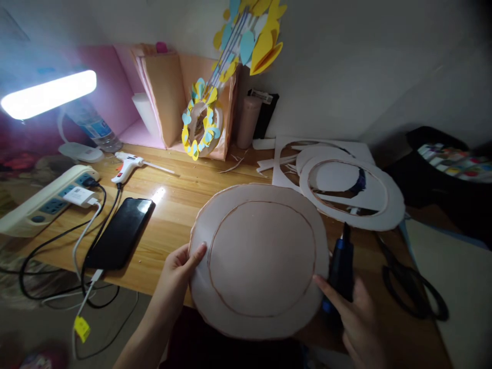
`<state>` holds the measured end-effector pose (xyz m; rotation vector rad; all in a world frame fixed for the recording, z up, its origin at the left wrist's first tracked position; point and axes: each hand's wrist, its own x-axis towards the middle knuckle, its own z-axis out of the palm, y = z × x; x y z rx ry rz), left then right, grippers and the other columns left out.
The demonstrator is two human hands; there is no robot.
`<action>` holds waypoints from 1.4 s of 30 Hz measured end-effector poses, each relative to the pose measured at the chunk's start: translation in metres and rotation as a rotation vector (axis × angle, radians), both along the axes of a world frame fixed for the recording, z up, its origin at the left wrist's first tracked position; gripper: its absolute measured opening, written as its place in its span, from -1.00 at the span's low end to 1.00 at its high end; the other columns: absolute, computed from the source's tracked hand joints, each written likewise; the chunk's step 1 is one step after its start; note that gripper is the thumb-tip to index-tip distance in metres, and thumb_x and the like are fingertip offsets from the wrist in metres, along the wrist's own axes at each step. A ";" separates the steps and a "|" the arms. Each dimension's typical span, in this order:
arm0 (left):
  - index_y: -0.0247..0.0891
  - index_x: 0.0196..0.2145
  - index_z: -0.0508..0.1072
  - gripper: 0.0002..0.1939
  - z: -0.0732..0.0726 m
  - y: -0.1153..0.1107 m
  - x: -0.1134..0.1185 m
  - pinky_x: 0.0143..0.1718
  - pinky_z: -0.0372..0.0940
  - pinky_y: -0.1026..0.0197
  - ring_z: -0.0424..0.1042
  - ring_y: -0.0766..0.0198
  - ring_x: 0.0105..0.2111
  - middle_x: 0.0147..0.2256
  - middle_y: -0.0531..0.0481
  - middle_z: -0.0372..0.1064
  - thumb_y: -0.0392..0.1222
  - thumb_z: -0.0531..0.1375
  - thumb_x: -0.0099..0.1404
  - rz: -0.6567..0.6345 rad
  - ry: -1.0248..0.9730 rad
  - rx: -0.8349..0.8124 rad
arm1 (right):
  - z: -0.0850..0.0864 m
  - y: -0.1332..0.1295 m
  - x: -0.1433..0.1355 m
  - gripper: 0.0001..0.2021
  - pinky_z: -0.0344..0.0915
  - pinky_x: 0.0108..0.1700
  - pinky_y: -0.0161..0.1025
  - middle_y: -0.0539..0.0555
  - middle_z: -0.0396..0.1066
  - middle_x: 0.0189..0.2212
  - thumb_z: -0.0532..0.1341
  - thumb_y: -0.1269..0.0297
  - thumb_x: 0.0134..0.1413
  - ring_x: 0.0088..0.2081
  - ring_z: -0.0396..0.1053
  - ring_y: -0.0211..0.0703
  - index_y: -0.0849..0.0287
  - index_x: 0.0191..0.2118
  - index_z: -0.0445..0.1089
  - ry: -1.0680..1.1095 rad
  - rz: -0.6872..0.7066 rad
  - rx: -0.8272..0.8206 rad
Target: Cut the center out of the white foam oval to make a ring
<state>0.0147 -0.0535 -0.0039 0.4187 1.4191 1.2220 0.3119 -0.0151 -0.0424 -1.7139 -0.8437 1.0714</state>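
My left hand is closed in a grip, thumb uppermost, forearm slanting up from below; my right hand is curled, one digit stretched out leftward.

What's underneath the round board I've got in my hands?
Past the round board, the wooden desk shows at upper left and a white ring at upper right. Whatever lies directly beneath the board is covered, so I can't tell.

- Craft corner, apparently in a home: wooden desk against a plain wall.
- Far left: 1 lit lamp, water bottle.
- Left: glue gun, power strip, phone.
- Right: cut white card, scissors.
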 end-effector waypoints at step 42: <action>-0.32 -0.30 0.58 -0.62 -0.013 -0.003 0.040 -0.25 0.33 0.26 0.47 0.18 -0.31 -0.42 -0.07 0.55 0.08 0.31 0.11 0.030 -0.055 0.034 | 0.005 -0.001 -0.025 -0.34 0.39 -0.15 -0.11 0.14 0.48 -0.19 0.46 0.08 -0.43 -0.15 0.43 0.06 0.23 -0.09 0.40 0.136 -0.232 0.080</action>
